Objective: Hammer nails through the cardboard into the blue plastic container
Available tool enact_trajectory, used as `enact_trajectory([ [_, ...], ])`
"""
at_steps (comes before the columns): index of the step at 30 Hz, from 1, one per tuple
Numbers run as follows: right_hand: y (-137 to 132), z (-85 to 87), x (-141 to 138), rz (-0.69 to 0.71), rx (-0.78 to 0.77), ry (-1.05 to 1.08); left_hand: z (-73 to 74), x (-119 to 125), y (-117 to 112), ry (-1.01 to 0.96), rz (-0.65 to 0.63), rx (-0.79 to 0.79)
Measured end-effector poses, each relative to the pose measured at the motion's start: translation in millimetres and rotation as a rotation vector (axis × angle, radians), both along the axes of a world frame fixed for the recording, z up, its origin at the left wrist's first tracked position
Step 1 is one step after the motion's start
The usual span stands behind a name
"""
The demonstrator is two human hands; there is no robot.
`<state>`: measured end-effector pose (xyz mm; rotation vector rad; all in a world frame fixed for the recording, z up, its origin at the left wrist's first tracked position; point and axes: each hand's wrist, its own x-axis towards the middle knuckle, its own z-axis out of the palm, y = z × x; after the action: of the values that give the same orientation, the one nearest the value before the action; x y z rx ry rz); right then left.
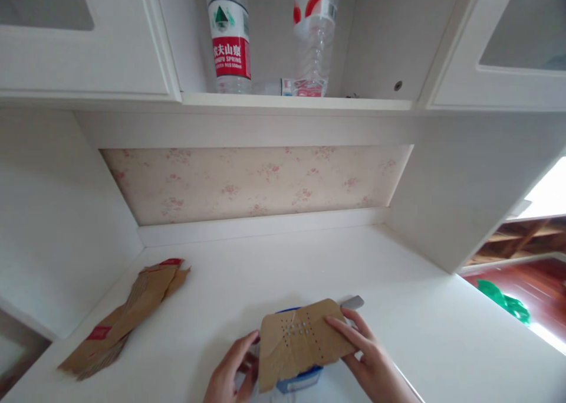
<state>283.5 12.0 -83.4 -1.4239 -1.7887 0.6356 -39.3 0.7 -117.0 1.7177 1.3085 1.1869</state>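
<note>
- The left hand [232, 373] is curling its fingers against the left edge of the brown perforated sheet [300, 341]. The pictures do not show whether it is gripping the sheet or whatever lies beneath it.
- The right hand [369, 359] is grasping the right edge of the sheet, with its fingers lying spread on the top face and the thumb at the lower right corner.
- The sheet is lying between the two hands, creased and slightly tilted. A cluster of small holes is showing in its upper middle.
- A blue container [300, 380] is sitting directly under the sheet. Only its near corner and a thin far rim are showing.
- A grey object [352, 302] is poking out just beyond the sheet's far right corner. Its kind cannot be told.
- The white desktop [265, 261] is carrying all of these and is stretching away behind the sheet.
- A stack of flattened brown paper pieces [128, 314], some with red marks, is lying well to the left of the sheet.
- A green thing [504, 301] is lying on a red floor far to the right of the sheet, off the desktop.
- A floral back panel [247, 182] is standing beyond the sheet.
- An open shelf [375, 103] is hanging above and beyond the sheet. It is bearing a red-labelled water bottle [230, 37] and a second clear bottle [315, 31].
</note>
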Motion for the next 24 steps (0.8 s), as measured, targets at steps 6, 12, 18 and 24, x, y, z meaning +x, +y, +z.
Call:
enact_trajectory([
  [6, 3.8, -3.8, -4.9, -0.017, -0.003, 0.062, -1.8, 6.3, -2.8, 0.060, -0.032, 0.075],
  [12, 6.9, 5.0, -10.8, -0.073, -0.015, 0.150, -4.6, 2.1, -3.6, -0.019, -0.104, 0.054],
  [18, 14.2, 32.6, -19.4, -0.069, -0.029, 0.291, -6.5, 4.8, -3.8, -0.010, -0.103, 0.043],
  [24, 21.7, 47.5, -22.5, -0.145, -0.118, 0.456, -17.0, 10.1, -4.0, -0.003, -0.091, 0.055],
])
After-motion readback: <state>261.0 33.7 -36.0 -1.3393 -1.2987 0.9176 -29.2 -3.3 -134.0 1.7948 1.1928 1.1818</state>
